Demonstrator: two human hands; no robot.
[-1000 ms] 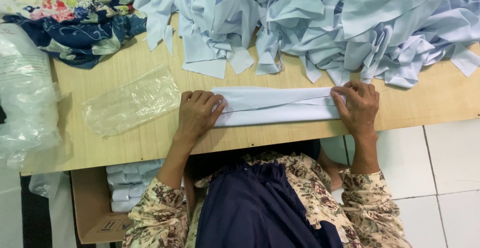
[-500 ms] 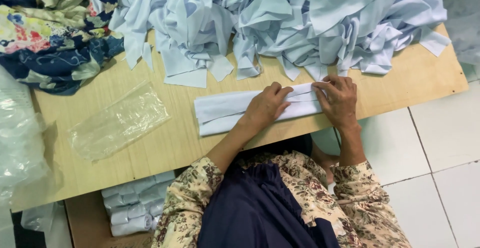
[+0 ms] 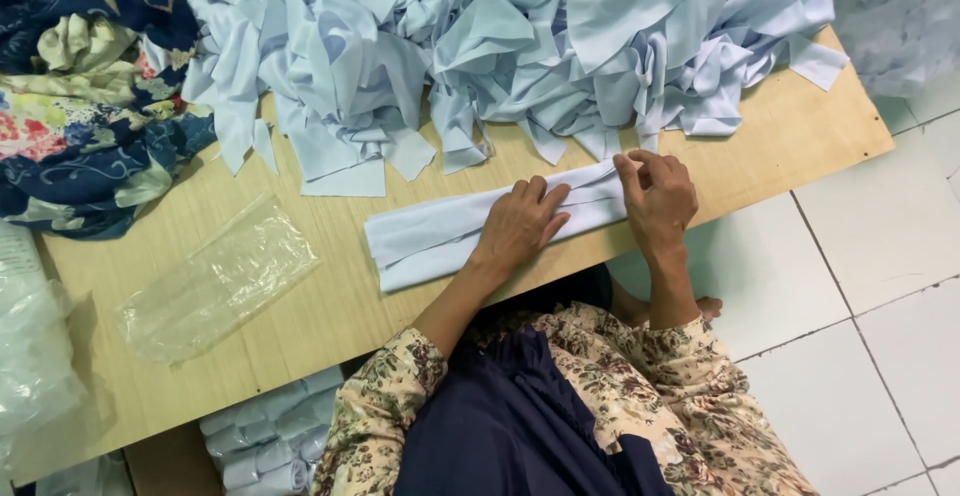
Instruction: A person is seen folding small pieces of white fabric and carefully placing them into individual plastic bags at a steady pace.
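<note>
Folding a pale blue strip at the near edge of a wooden table.

Wooden table under everything, edge toward white floor tiles. Across the far side, a big heap of pale blue cloth pieces; at far left, a patterned dark blue fabric pile. Left of centre, a flat clear plastic bag, well apart from both hands. Near the front edge, a folded pale blue strip lying lengthwise. Left hand pressed flat on the strip's middle, fingers spread and extended. Right hand at the strip's right end, fingertips pinched together on the cloth. Below the table edge, folded blue pieces stacked in a box.
</note>
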